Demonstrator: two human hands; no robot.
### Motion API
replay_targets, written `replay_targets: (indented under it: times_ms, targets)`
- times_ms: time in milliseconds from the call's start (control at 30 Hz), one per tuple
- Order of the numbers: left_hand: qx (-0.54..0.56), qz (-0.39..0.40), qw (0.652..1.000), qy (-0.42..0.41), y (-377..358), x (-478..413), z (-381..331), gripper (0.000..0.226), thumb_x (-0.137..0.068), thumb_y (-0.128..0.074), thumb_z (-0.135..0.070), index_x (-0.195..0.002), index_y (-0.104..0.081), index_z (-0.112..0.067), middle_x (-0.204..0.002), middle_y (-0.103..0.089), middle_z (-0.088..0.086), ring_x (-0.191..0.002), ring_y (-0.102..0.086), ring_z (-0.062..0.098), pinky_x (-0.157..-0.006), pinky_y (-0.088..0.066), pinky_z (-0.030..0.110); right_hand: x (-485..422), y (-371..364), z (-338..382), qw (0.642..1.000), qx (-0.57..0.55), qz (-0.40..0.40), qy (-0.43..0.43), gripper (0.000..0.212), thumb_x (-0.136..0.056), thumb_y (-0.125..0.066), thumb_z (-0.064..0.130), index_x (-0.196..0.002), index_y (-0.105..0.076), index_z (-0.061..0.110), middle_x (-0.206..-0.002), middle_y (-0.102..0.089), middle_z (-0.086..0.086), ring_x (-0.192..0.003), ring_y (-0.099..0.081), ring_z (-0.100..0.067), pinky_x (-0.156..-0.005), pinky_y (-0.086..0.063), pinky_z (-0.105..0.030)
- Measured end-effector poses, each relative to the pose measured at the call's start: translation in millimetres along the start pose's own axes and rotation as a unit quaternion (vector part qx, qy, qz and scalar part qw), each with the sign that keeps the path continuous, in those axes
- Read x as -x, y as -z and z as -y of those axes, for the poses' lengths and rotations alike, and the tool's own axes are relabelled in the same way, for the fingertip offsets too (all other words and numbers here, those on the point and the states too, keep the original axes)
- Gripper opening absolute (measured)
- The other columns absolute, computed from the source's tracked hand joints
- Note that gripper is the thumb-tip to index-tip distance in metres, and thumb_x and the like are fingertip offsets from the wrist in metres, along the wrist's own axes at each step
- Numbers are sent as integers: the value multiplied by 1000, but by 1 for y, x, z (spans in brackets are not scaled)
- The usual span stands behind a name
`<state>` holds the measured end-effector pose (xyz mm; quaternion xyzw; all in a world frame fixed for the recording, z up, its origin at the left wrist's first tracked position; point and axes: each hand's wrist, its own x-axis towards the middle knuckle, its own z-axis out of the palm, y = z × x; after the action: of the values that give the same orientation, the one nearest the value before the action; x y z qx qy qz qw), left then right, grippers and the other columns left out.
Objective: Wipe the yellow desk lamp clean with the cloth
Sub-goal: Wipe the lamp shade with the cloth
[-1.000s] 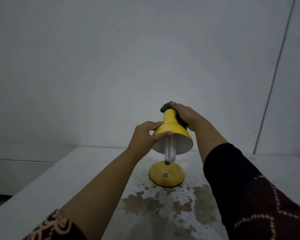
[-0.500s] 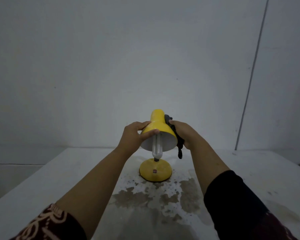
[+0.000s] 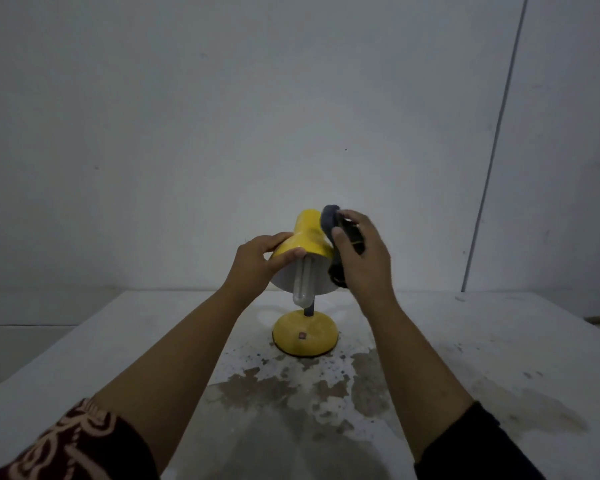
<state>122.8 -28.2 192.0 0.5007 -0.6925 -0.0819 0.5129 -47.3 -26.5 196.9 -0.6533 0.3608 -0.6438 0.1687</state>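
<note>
A bare grey wall backs the stained white surface [image 3: 499,341]. The left hand [image 3: 253,265] grips the yellow desk lamp [image 3: 303,242] by its shade rim; the right hand [image 3: 361,258], closed on the dark cloth [image 3: 329,220], rubs the shade's far side. Likely next: the base [image 3: 305,336] below both hands.

We see the lamp [image 3: 305,332] standing on the bench [image 3: 499,341], left hand [image 3: 253,268] on its shade's left, cloth [image 3: 329,220] at its right.

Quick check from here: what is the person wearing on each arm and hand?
Both hands, left hand and right hand, are bare, without gloves. The dark maroon left sleeve with a pale swirling pattern and the plain black right sleeve are pushed up, forearms uncovered.
</note>
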Motion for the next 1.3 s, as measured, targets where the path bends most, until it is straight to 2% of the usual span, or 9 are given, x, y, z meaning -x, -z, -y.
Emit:
replay_targets:
  times_ms: [200, 367, 633, 800, 900, 1000, 1100, 1200, 1300]
  targets:
    - [-3, -15, 1000, -10, -2, 3, 5, 39, -83, -63, -31, -119, -61, -16, -110, -63, 3, -100, -53, 13, -82, -38, 12, -4, -26, -21, 1000, 16, 16, -11, 28, -96, -50, 31, -120, -63, 27, -119, -63, 0, -104, -55, -9, -84, -44, -15]
    - [-11, -6, 1000, -7, -1, 1, 9, 41, -83, -64, -32, -120, -60, -17, -105, -60, -1, -99, -53, 13, -80, -35, 7, -11, -32, -29, 983, -122, -7, -134, 28, -96, -50, 26, -118, -66, 19, -113, -65, 5, -109, -58, -13, -100, -48, -38]
    - [0, 27, 1000, 6, 4, -2, 2, 52, -76, -59, -47, -121, -59, -20, -102, -59, -2, -97, -53, 14, -77, -37, 11, -8, -35, -53, 864, -339, 3, -371, 35, -93, -52, 36, -117, -62, 12, -121, -64, -15, -110, -60, -34, -95, -50, -46]
    - [26, 32, 999, 18, 5, -5, -6, 39, -85, -62, -32, -120, -60, -17, -108, -61, -1, -102, -53, 12, -77, -37, 13, 15, -25, -65, 808, -350, 90, -465, 39, -99, -40, 38, -89, -61, 7, -71, -56, -13, -54, -51, -24, -51, -45, -31]
    - [18, 38, 999, 14, 4, -4, -6, 39, -84, -62, -32, -120, -60, -17, -107, -60, -1, -102, -53, 13, -76, -37, 12, 25, -15, -72, 820, -287, 77, -490, 35, -96, -50, 34, -78, -62, 6, -58, -57, -10, -45, -49, -22, -46, -42, -28]
    - [16, 38, 999, 11, 2, -4, -4, 45, -80, -65, -40, -120, -60, -18, -105, -59, -2, -100, -53, 14, -75, -36, 9, 19, -7, -72, 892, -209, -39, -399, 27, -93, -53, 32, -96, -67, 10, -76, -66, -9, -64, -57, -24, -61, -46, -33]
    - [12, 32, 999, 4, 1, -3, -5, 52, -75, -59, -47, -118, -61, -20, -103, -59, -2, -97, -52, 13, -75, -35, 8, 15, 1, -52, 980, -100, -101, -140, 32, -98, -47, 25, -126, -60, 16, -120, -64, -3, -108, -57, -15, -94, -47, -30]
    - [1, 23, 1000, -3, -1, -3, -2, 43, -81, -64, -42, -117, -61, -19, -101, -60, -1, -98, -53, 15, -77, -36, 9, 13, -6, -28, 997, -38, -58, 38, 35, -97, -49, 28, -130, -56, 19, -116, -56, 1, -107, -51, -4, -93, -40, -15]
    - [6, 25, 1000, -8, 0, -1, 3, 62, -69, -59, -60, -117, -62, -19, -104, -64, 2, -96, -56, 15, -77, -39, 12, 8, -22, -22, 989, 91, -1, 115, 41, -91, -43, 44, -123, -62, 27, -116, -57, -2, -105, -50, -18, -87, -39, -24]
